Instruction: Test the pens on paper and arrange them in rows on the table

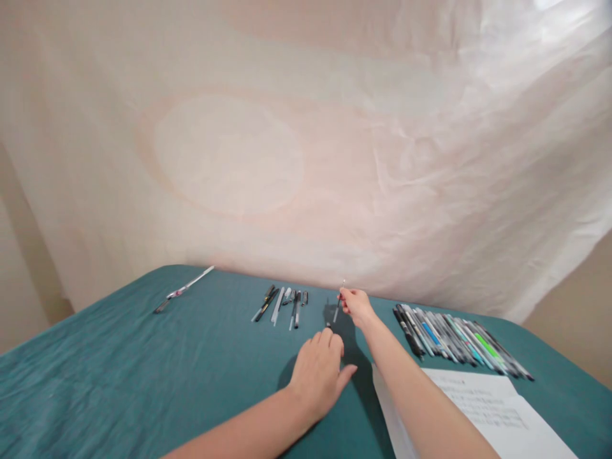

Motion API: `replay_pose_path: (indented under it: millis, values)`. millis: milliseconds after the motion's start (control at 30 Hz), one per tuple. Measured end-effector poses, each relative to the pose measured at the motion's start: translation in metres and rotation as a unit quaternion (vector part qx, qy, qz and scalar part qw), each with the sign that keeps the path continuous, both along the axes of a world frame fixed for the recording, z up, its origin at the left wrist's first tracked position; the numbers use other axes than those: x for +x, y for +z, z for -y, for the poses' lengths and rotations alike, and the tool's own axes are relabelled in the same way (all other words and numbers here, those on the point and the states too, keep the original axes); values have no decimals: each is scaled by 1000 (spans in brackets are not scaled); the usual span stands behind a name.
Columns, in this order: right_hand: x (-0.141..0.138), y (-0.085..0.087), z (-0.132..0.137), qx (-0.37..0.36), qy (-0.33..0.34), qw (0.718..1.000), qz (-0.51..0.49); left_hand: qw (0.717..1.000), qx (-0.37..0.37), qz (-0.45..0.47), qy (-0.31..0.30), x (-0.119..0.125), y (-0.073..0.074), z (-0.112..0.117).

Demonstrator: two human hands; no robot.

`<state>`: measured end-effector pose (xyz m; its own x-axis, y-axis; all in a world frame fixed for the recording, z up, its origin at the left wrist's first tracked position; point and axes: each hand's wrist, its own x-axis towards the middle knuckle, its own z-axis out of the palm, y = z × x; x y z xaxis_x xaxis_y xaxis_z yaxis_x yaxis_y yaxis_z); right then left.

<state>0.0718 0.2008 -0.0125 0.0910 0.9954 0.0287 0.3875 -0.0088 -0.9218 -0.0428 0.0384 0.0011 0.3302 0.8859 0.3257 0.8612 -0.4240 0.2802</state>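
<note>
My right hand point(356, 305) is closed in a pinch on a thin pen refill point(336, 311), held tilted above the cloth near the far edge. One end of it sticks up past my fingers and the other hangs below them. My left hand point(318, 363) lies palm down nearer to me, fingers stretched forward and thumb spread to the right. A small dark piece point(328, 325) shows just beyond its fingertips; whether they touch it I cannot tell. Left of my right hand lie several pen parts, among them a dark barrel point(297, 311), a clear tube point(278, 306) and a cap point(305, 298).
A dense row of pens point(459, 338) lies on the right of the green cloth point(167, 370). Printed paper sheets point(488, 408) lie under my right forearm. A long slim pale item point(184, 288) rests at the far left. A pale fabric sheet point(306, 159) hangs behind the table.
</note>
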Motion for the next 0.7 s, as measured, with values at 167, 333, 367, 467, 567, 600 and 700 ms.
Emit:
replay_pose_path:
  millis: [167, 333, 367, 467, 567, 600, 700]
  values:
    - [16, 3, 7, 14, 19, 991, -135, 995, -62, 37, 68, -6, -9, -13]
    - [19, 4, 17, 38, 27, 980, -196, 989, -118, 35, 85, -4, -9, -17]
    - [20, 4, 18, 42, 26, 978, -202, 988, -123, 34, 89, -5, -8, -18]
    - [23, 4, 19, 52, 25, 975, -215, 986, -133, 35, 94, -8, -8, -21]
    - [28, 4, 17, 57, 16, 973, -221, 985, -140, 39, 89, -10, -8, -23]
    - [30, 4, 17, 57, 13, 973, -223, 986, -140, 38, 86, -10, -7, -24]
    - [35, 3, 16, 48, 12, 973, -225, 986, -140, 24, 92, -10, -7, -23]
